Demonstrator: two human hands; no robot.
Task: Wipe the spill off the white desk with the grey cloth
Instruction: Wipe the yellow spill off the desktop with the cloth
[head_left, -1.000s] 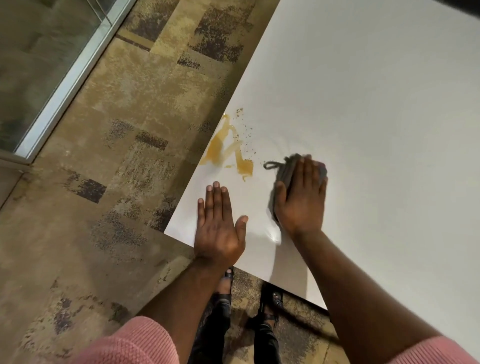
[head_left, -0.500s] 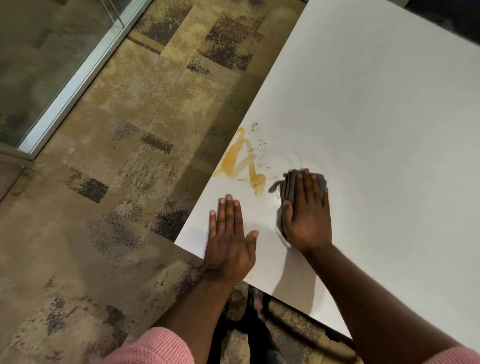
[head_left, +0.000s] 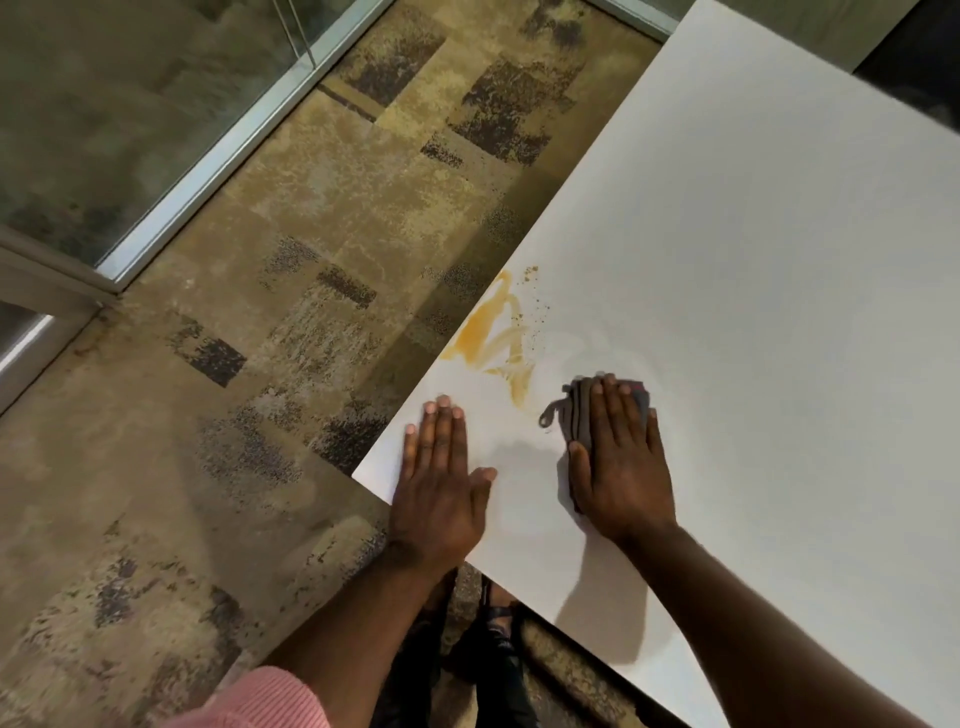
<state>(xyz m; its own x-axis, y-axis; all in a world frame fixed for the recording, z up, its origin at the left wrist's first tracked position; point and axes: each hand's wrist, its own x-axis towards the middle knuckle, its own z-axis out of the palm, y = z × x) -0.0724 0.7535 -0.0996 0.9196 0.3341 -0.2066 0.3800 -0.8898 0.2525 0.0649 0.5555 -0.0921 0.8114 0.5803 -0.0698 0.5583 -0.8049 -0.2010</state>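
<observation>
An orange-yellow smeared spill (head_left: 493, 332) with dark specks lies near the left edge of the white desk (head_left: 753, 260). My right hand (head_left: 621, 457) presses flat on the folded grey cloth (head_left: 576, 410), just right of and below the spill; a cloth corner sticks out to the left. My left hand (head_left: 439, 478) rests flat, palm down and with nothing in it, on the desk's near-left corner, below the spill. A faint wet sheen shows on the desk above the cloth.
Patterned brown carpet (head_left: 260, 364) fills the left. A glass partition with a metal frame (head_left: 208, 150) runs along the upper left. My feet (head_left: 488, 623) show under the desk's near edge.
The view has shifted, so the desk sits further right in frame. My right hand and the cloth stay just right of the spill; the smear looks the same. The left hand has stayed flat.
</observation>
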